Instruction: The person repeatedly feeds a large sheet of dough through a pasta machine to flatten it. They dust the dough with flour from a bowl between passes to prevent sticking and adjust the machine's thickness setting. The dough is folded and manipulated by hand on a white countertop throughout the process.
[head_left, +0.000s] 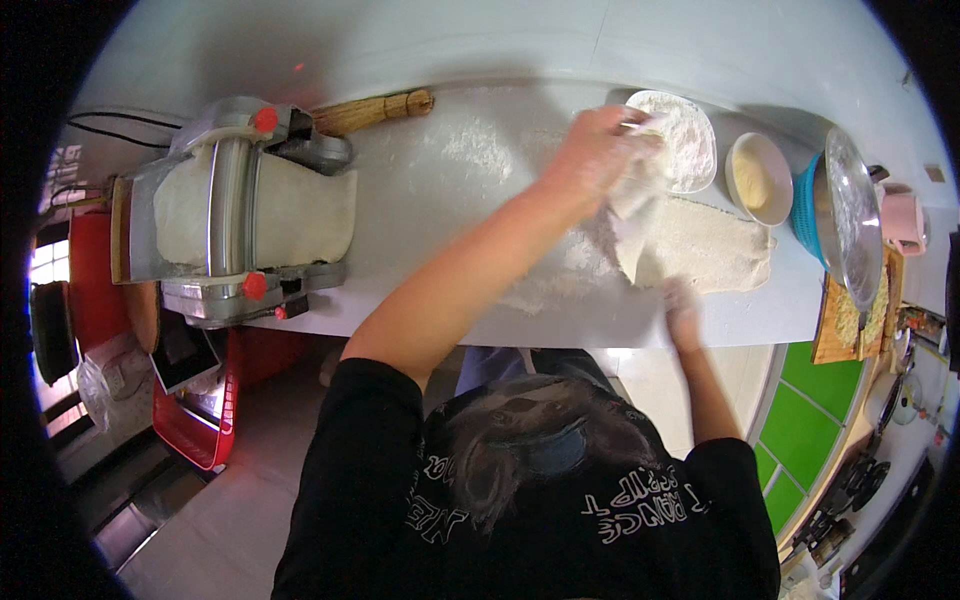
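Observation:
A pale, floured dough sheet (712, 244) lies on the grey-white worktop (420, 247), its left end raised or folded into a flap. Above that end, beside a white bowl of flour (686, 142), my left hand (604, 150) is bent at the fingers. Blurred white material hangs or falls below it; whether this is flour or dough I cannot tell. My right hand (681, 311), blurred by motion, is at the sheet's near edge, its grip unclear. On the left, another dough sheet (304, 214) lies across a metal dough roller machine (232, 210) with red knobs.
A straw brush (375, 111) lies against the wall. To the right are a bowl of yellowish powder (752, 180), a tilted steel bowl (855, 217) over a blue basket (808, 214), a pink mug (902, 223), and a wooden board (832, 326) bearing cut pieces. Below left is a red crate (191, 431).

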